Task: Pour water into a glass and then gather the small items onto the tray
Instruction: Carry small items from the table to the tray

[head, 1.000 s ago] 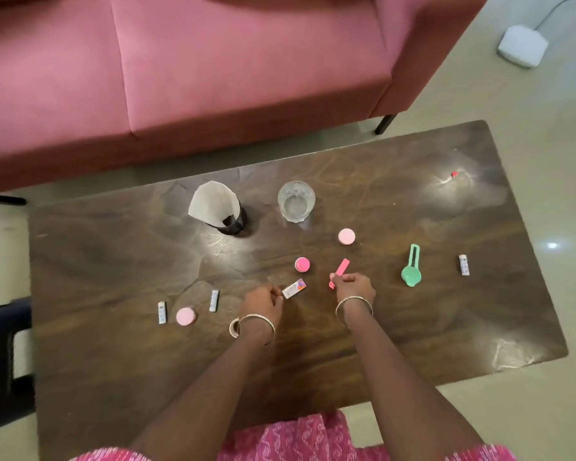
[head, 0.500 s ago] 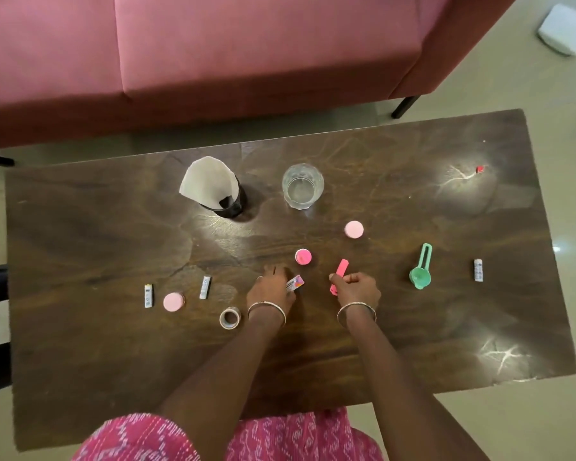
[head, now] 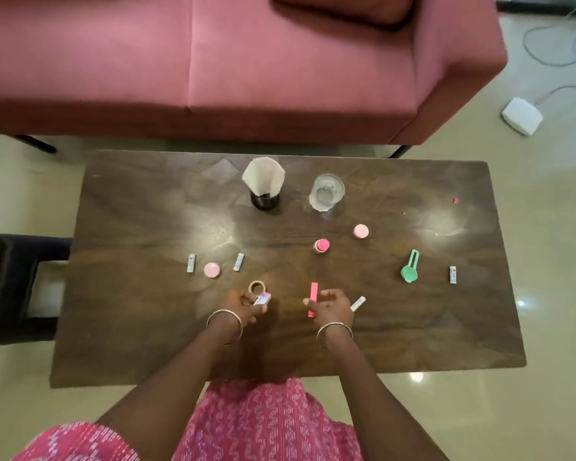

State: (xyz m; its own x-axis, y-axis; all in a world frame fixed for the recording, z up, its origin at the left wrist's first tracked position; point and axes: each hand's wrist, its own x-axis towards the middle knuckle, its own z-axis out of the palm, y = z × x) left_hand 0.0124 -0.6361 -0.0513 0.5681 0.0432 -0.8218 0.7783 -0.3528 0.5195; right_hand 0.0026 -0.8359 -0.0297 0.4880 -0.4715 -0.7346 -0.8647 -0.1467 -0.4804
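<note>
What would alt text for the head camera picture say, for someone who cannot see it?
A person's left hand holds a small white and pink box and the right hand holds a flat pink stick above a dark wooden table. Little pink caps, white strips and a green plastic scoop lie scattered around, with a clear drinking glass farther back.

- Your left grip point(head: 245, 304) pinches a small printed box point(head: 262, 299), just beside a tape ring point(head: 257, 287) on the desk point(head: 147, 327).
- Your right grip point(head: 331, 306) holds a pink strip point(head: 313, 299); a small white stick point(head: 358, 303) lies near it.
- The glass point(head: 326, 193) stands far from you, beside a dark cup with paper point(head: 263, 186).
</note>
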